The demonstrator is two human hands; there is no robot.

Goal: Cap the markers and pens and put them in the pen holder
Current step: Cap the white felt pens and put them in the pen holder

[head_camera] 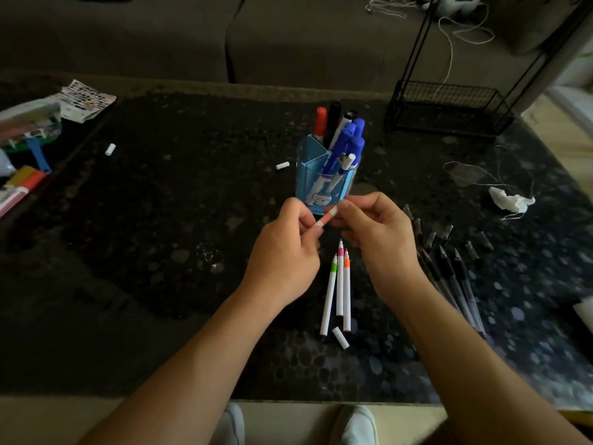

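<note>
Just in front of the blue pen holder (324,179), which holds several capped markers, my left hand (285,252) pinches a thin white pen with a salmon band (324,220). My right hand (375,232) pinches the white cap (333,211) at that pen's tip. Below my hands, three uncapped white pens (339,287) with green, pink and orange bands lie side by side on the table. A white cap (340,337) lies near their lower ends. Two more white caps (282,165) (110,149) lie farther left.
Several dark pens (455,271) and their loose caps (446,232) lie to the right. A crumpled tissue (510,200) and string sit far right. A black wire rack (449,107) stands behind. Marker packs (29,123) fill the left edge. A sofa lies beyond the table.
</note>
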